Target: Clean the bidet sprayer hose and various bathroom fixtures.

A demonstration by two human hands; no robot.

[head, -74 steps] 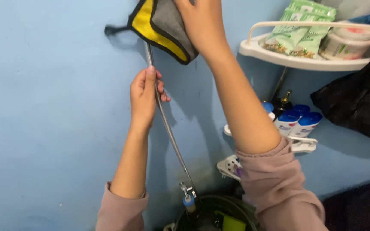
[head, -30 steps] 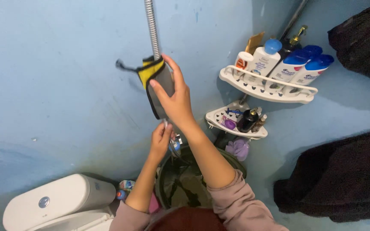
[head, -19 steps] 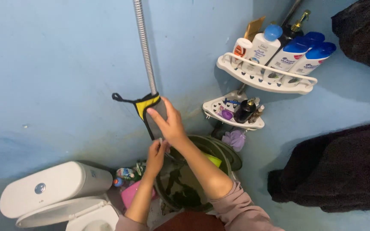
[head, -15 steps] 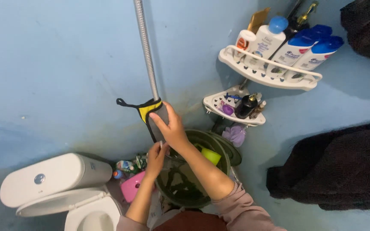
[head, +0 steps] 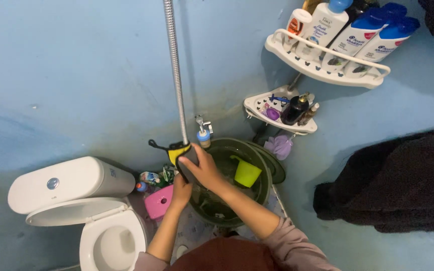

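Here the right hand [head: 204, 168] grips the yellow-grey cloth [head: 181, 150]; left hand's [head: 181, 189] grip unclear.

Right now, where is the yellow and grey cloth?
In the head view, the yellow and grey cloth is left of centre, under the right hand, against the metal hose, beside the tap.

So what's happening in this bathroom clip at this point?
A person stands over a dark green bucket in a blue-walled bathroom. Their right hand presses a yellow and grey cloth pad against the lower end of the metal shower hose, near the tap. The left hand is just below it, at the bucket's edge; what it grips is hidden. A lime green scoop sits in the bucket, and an open toilet stands to the left.
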